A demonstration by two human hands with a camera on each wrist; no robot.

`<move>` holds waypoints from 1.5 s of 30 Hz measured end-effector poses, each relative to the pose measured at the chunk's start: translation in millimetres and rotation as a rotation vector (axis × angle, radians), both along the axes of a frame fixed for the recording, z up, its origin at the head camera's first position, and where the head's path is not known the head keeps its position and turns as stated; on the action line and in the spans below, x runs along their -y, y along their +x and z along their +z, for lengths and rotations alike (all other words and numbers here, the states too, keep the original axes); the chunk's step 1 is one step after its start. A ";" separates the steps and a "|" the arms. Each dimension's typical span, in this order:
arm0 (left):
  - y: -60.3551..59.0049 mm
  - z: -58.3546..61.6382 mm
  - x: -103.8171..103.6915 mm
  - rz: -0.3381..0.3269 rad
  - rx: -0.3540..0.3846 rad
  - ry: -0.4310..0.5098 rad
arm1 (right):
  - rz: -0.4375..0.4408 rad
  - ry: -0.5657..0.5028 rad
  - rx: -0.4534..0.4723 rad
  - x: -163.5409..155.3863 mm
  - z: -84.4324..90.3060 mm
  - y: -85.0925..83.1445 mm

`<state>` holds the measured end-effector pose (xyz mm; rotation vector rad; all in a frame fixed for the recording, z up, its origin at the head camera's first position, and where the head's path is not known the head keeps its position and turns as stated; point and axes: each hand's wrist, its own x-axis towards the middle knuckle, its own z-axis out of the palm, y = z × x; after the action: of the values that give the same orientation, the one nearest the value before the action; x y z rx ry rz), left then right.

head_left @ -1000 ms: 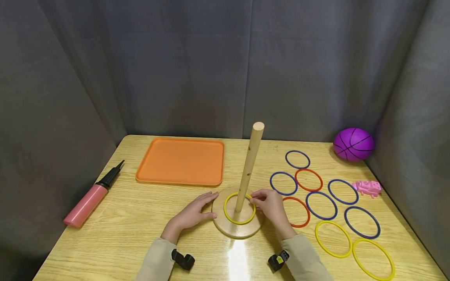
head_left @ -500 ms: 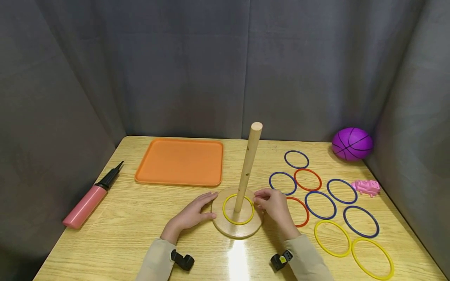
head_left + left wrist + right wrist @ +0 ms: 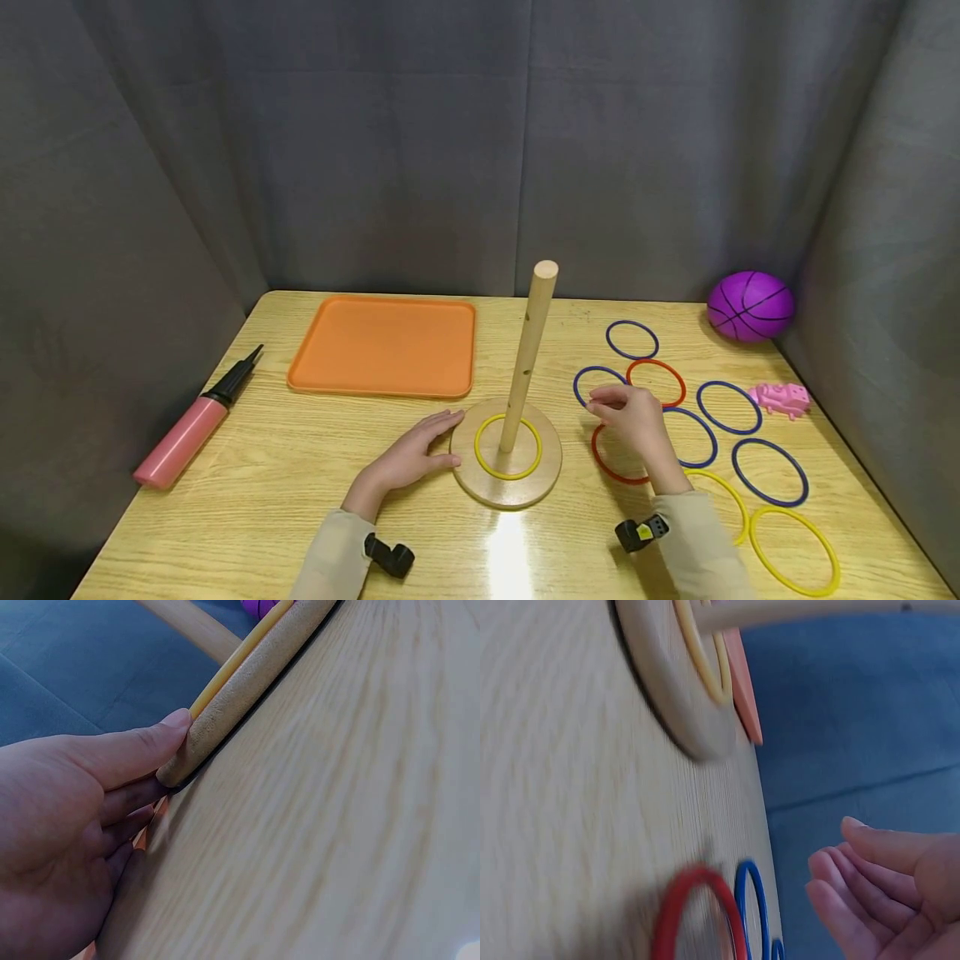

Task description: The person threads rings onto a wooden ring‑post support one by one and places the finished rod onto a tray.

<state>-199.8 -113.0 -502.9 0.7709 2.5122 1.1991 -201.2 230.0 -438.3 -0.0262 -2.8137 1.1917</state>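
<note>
A round wooden base [image 3: 542,479] carries an upright wooden peg [image 3: 528,350]. Around the foot of the peg a yellow ring [image 3: 510,477] lies flat on the base. My left hand [image 3: 405,454] rests against the base's left edge, fingers extended; in the left wrist view the thumb [image 3: 154,746] touches the rim. Over the loose rings on the right hovers my right hand [image 3: 633,417], with nothing in its loosely bent fingers [image 3: 862,900]. Beneath and beside it lie a red ring [image 3: 596,454] and a blue ring [image 3: 587,372], both partly hidden.
More blue, red and yellow rings [image 3: 806,533] lie on the table's right side. Farther back are a purple ball [image 3: 750,307] and a pink pig-shaped toy [image 3: 783,400]. An orange tray [image 3: 386,346] lies at the back left, a pink-and-black hand pump [image 3: 183,437] at the left edge.
The right hand has let go of the yellow ring on the base and moved right, over the loose rings. The left hand stays at the base.
</note>
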 end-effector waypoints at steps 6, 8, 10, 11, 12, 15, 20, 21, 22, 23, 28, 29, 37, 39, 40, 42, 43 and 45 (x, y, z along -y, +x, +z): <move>-0.1 -0.1 -0.6 0.001 -0.003 -0.003 | 0.025 0.087 0.020 -22.8 -0.6 -3.7; 0.0 0.0 -0.6 0.001 0.000 -0.003 | 0.028 0.113 0.028 -28.8 -3.5 -5.0; 0.1 0.5 -0.4 0.002 0.004 -0.006 | 0.028 0.137 0.038 -33.4 -6.6 -5.8; 0.1 0.7 -0.3 0.002 0.007 -0.006 | 0.031 0.156 0.040 -34.7 -7.9 -5.5; 0.2 0.9 -0.2 0.003 0.009 -0.008 | 0.035 0.172 0.040 -35.7 -9.1 -5.2; 0.1 0.9 -0.2 0.002 0.013 -0.006 | 0.048 0.236 0.024 -37.6 -12.7 -4.5; 0.3 0.5 -0.3 0.001 0.012 -0.005 | 0.056 0.291 0.027 -37.5 -15.6 -3.6; 0.3 0.3 -0.2 0.001 0.011 -0.008 | 0.057 0.295 0.031 -37.4 -16.0 -3.6; 0.3 0.1 -0.1 0.001 0.010 -0.009 | 0.058 0.298 0.033 -37.2 -16.4 -3.6; 0.3 -0.1 -0.1 0.000 0.009 -0.011 | 0.058 0.301 0.035 -37.2 -17.0 -3.7; -0.2 -0.2 0.2 -0.003 0.005 -0.006 | 0.068 0.329 0.042 -37.1 -20.8 -4.0; -0.3 -0.2 0.1 -0.004 0.003 -0.005 | 0.070 0.334 0.044 -37.1 -21.6 -4.0; -0.3 -0.1 -0.3 -0.001 0.010 0.003 | 0.104 0.345 0.057 -37.2 -23.8 -2.7; -0.2 -0.2 -0.3 0.001 0.013 0.003 | 0.112 0.352 0.069 -37.2 -23.4 -1.3; -0.1 -0.3 -0.2 0.001 0.014 0.003 | 0.112 0.359 0.074 -37.1 -23.1 -0.5; 0.0 -0.5 -0.1 0.001 0.013 0.004 | 0.112 0.366 0.079 -37.4 -22.3 1.1; 0.0 -0.6 0.0 0.001 0.013 0.004 | 0.115 0.365 0.079 -37.5 -21.7 2.0; 0.1 -0.7 0.1 -0.001 0.012 0.007 | 0.118 0.353 0.071 -37.8 -20.7 3.4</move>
<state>-199.7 -113.1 -503.6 0.7643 2.4985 1.2096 -197.8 267.8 -459.1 0.1239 -3.0827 0.7068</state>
